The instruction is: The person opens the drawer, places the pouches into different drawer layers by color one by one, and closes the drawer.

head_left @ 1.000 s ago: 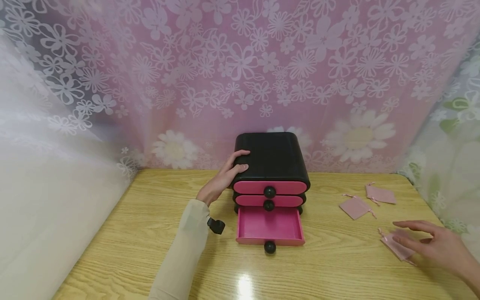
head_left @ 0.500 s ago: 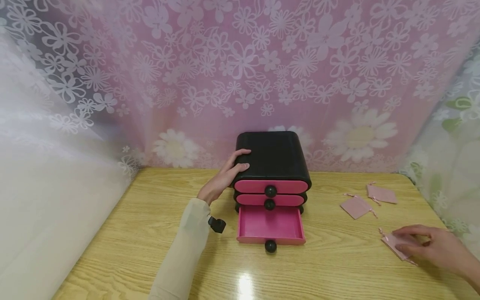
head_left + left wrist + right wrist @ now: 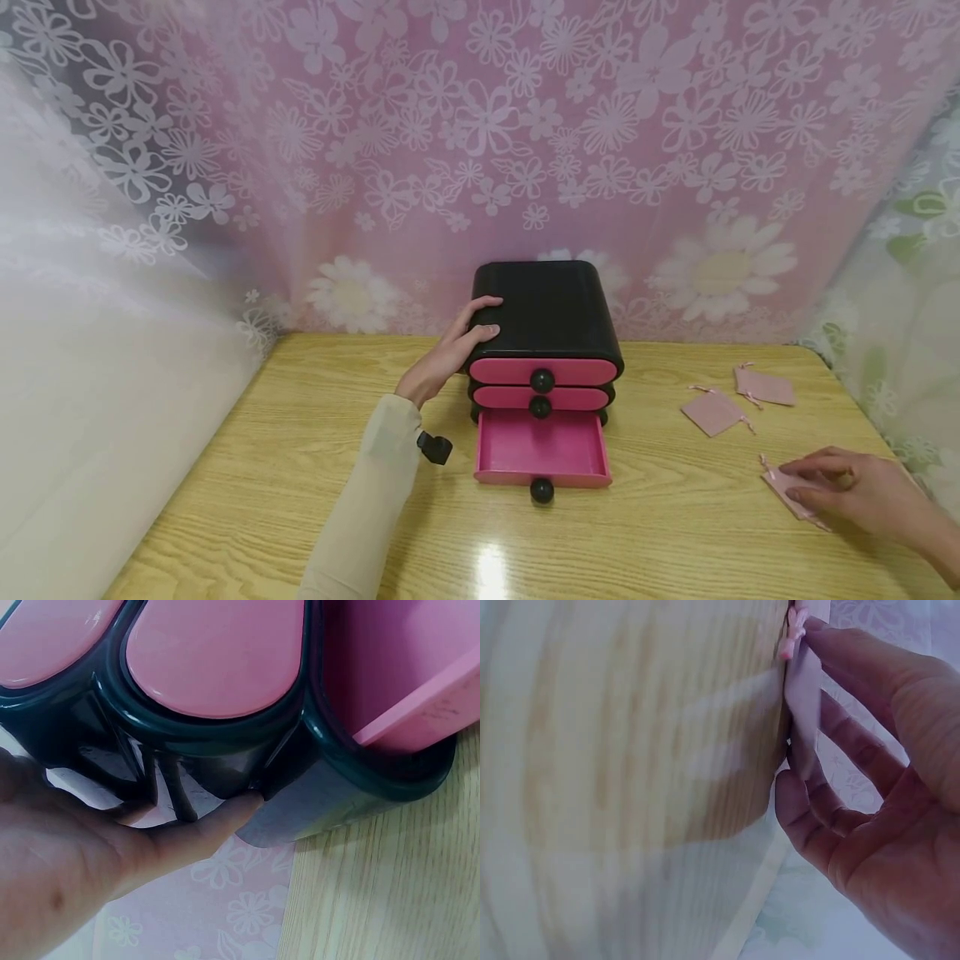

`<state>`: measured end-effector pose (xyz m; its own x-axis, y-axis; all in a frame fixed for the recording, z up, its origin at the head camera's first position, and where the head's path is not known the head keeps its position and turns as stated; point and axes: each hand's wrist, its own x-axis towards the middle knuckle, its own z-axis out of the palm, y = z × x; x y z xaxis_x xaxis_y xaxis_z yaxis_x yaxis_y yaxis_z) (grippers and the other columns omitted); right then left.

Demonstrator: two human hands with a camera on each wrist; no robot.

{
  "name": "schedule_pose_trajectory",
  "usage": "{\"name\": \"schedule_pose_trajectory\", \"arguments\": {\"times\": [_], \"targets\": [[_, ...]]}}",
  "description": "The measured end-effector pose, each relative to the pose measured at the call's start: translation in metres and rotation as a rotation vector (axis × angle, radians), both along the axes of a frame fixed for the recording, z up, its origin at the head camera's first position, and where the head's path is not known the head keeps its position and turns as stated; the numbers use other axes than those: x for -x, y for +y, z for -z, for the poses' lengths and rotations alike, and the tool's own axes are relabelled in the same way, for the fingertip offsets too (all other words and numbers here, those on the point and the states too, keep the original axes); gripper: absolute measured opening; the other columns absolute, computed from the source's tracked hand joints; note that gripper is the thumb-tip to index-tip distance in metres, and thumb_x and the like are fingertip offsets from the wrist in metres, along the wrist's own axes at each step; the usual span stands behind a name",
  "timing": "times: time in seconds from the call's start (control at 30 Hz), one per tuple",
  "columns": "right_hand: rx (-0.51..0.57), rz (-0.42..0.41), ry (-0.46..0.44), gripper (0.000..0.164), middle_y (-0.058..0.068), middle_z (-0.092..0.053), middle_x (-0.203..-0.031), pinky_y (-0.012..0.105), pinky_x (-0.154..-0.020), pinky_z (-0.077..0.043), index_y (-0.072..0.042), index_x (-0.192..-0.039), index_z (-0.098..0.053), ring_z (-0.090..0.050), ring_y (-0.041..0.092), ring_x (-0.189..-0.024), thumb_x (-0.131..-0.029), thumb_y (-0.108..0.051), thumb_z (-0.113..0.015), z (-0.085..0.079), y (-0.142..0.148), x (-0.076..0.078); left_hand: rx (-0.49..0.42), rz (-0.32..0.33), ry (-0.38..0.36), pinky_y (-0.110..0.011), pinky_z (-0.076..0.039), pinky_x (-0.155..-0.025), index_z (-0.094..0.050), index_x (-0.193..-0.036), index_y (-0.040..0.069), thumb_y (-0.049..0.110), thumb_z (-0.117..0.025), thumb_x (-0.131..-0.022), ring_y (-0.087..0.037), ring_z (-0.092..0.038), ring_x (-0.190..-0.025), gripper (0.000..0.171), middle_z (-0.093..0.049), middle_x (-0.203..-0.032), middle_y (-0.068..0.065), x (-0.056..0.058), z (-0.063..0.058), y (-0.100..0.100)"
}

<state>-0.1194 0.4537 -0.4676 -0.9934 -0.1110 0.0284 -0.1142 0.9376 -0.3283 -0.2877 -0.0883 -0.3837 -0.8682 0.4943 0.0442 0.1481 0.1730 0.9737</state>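
Observation:
My left hand (image 3: 448, 348) rests on the left side of a black mini drawer cabinet (image 3: 547, 308), thumb and index finger extended onto its top. Its other fingers lie along the cabinet's side in the left wrist view. The cabinet has pink drawers with round black knobs. Its bottom drawer (image 3: 540, 446) is pulled out and bare inside; the upper two are pushed in. At the right, my right hand (image 3: 862, 496) pinches a small pink drawstring pouch (image 3: 783, 487) on the table. In the right wrist view, bent fingers and thumb hold opposite edges of the pouch (image 3: 804, 697).
Two more pink drawstring pouches lie behind the right hand: one nearer (image 3: 712, 412), one farther back (image 3: 765, 387). The wooden table (image 3: 637, 533) ends at a pink floral curtain (image 3: 420, 167) behind. A black wrist camera (image 3: 435, 448) hangs by the left sleeve.
My right hand has come down onto the nearest pouch, and its fingers and thumb have closed in on it. The left hand stays on the cabinet; the drawers have not moved.

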Motion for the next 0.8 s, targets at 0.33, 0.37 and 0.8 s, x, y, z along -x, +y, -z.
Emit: {"name": "schedule_pose_trajectory", "arguments": {"times": [0.33,0.37,0.8], "targets": [[0.097,0.025,-0.077,0.026,-0.013,-0.071,-0.087,0.022,-0.058,-0.048,-0.009,-0.110,-0.078,-0.055,-0.012,-0.072,-0.091,-0.027,-0.078,-0.001,-0.005,-0.004,0.002,0.000,-0.005,-0.061,-0.026,-0.121,-0.040,-0.146,0.050,0.044,-0.052,-0.104,-0.024,-0.039,-0.148,0.044,-0.020,-0.165,0.012,-0.001,-0.001,0.000],[0.100,0.026,-0.079,0.027,-0.012,-0.072,-0.087,0.022,-0.058,-0.048,-0.008,-0.110,-0.078,-0.055,-0.012,-0.071,-0.091,-0.026,-0.078,-0.001,-0.005,-0.004,0.003,0.001,-0.007,-0.060,-0.026,-0.121,-0.040,-0.146,0.050,0.045,-0.052,-0.104,-0.024,-0.039,-0.147,0.044,-0.020,-0.165,0.012,-0.001,-0.001,0.000],[0.090,0.067,-0.067,0.012,-0.013,-0.067,-0.076,0.022,-0.055,-0.040,-0.016,-0.098,-0.079,-0.051,-0.004,-0.062,-0.092,-0.026,-0.076,-0.003,-0.016,-0.006,0.000,0.000,-0.006,-0.059,-0.027,-0.121,-0.040,-0.146,0.050,0.044,-0.052,-0.105,-0.023,-0.041,-0.147,0.043,-0.020,-0.165,0.012,0.000,0.000,0.000]]}}
